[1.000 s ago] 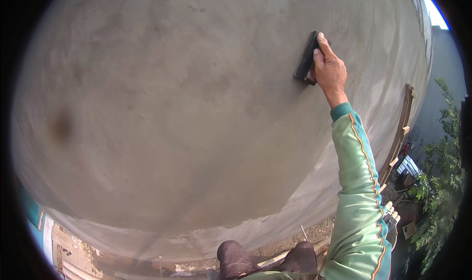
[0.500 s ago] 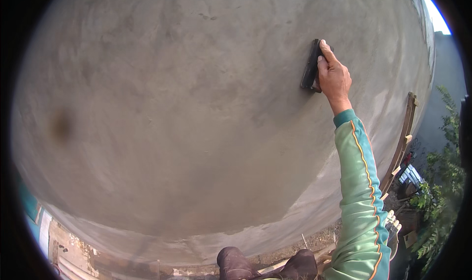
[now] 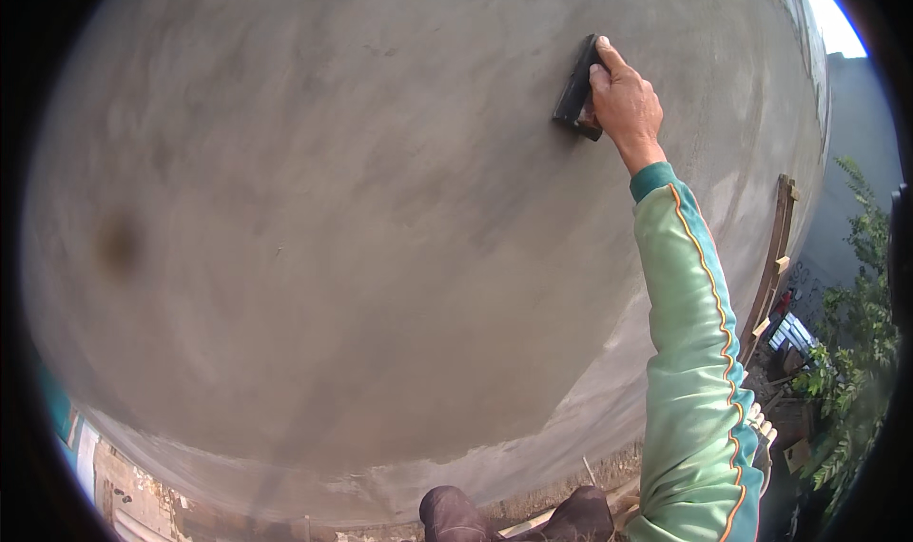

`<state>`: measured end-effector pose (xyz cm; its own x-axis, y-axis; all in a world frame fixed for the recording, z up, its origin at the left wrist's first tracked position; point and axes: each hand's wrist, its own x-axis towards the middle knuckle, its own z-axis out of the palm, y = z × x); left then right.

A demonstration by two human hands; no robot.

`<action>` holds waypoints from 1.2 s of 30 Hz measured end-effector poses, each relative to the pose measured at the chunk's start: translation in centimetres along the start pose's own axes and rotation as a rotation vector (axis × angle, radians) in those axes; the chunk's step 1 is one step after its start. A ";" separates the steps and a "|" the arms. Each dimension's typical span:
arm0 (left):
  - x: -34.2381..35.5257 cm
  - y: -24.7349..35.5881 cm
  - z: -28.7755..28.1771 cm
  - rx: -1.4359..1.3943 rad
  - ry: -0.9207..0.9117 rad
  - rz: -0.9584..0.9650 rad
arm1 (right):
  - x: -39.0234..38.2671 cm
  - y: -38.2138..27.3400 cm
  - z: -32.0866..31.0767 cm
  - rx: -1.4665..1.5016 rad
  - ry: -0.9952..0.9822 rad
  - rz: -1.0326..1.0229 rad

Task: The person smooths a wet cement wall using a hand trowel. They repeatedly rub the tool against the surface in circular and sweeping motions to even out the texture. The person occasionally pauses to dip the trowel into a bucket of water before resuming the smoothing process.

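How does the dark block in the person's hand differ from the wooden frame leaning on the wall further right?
The dark block is black, short and pressed flat on the grey wall under the right hand; the wooden frame is pale brown, long and slim, standing tilted with nobody touching it. The block sits high up; the frame sits lower, nearer the ground. Both touch the same wall.

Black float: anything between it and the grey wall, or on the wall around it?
Nothing visible. The right hand presses the black float flat against the grey plastered wall. The plaster around it is bare; the wooden ladder leans well off to the right.
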<state>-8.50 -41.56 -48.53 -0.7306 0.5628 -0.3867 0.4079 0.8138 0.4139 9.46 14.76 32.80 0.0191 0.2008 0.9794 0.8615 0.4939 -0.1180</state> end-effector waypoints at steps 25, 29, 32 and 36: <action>1.0 0.2 0.8 0.042 -0.015 -0.011 | -12.1 -3.2 1.9 0.113 0.028 -0.599; 1.2 0.5 -0.4 0.067 -0.040 0.015 | -6.2 4.4 0.2 0.105 -0.010 -0.022; 0.8 0.1 -0.6 0.068 -0.040 0.002 | -8.4 3.5 1.1 0.037 -0.072 0.112; 1.7 0.0 -0.4 0.078 -0.040 0.023 | -8.9 6.7 1.4 0.039 0.007 -0.090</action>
<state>-9.92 -40.66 -48.85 -0.6982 0.5859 -0.4113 0.4670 0.8082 0.3587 14.36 17.53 23.06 -0.0536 0.1480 0.9875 0.8392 0.5426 -0.0358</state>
